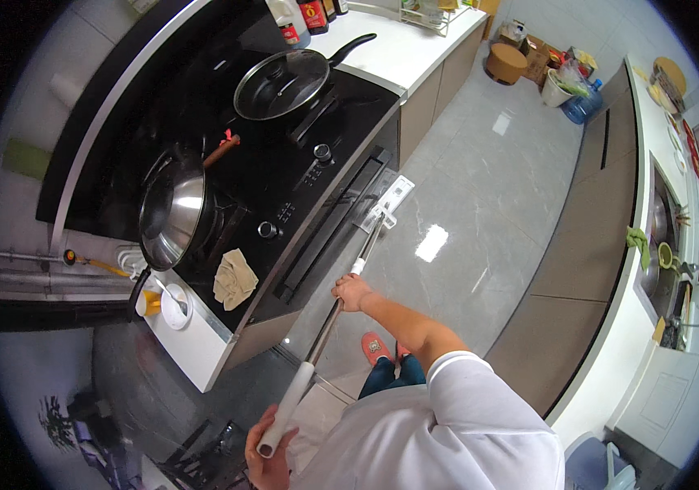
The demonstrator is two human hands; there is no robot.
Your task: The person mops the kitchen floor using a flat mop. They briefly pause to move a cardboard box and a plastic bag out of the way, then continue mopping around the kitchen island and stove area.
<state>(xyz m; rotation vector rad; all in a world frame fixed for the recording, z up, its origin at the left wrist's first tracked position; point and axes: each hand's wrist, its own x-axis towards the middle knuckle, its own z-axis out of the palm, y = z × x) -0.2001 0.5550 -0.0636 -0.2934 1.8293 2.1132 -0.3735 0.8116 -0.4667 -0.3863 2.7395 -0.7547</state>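
Note:
My right hand [352,292] is closed around the metal pole of a flat mop [326,324]. At the lower left, my left hand [271,450] holds the end of its white grip, with the fingers around it. The white mop head [394,195] is low beside the front of the stove cabinet, over the grey tiled floor [472,202]. Part of a clear or grey pad shows at its cabinet side. My feet in pink slippers [375,348] stand on the floor to the right of the pole.
On the black cooktop [263,165] are a lidded frying pan [282,84], a steel wok [172,211] and a beige cloth [235,279]. A counter with a sink [652,269] runs along the right. At the far end stand a white bin [554,92], a blue water jug [583,105] and a round brown stool [505,63].

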